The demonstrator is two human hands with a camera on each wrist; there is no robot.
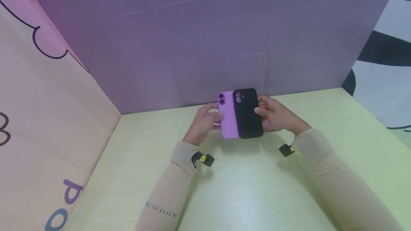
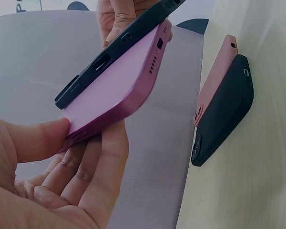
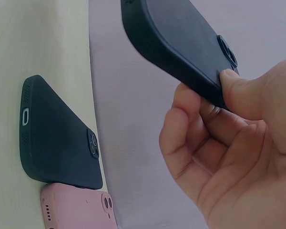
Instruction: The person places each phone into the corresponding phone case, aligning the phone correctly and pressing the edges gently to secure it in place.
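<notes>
Now the left hand (image 1: 203,121) pinches the purple phone (image 1: 227,117) by its edge, while the right hand (image 1: 275,114) grips the black case (image 1: 247,113) overlapping it, both raised above the desk (image 1: 244,188) near the purple wall (image 1: 205,38).

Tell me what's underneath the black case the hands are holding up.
The black case overlaps the purple phone, pinched by the left hand and right hand. Below, the table shows. Another black case and pink case are hidden from the head view.
</notes>
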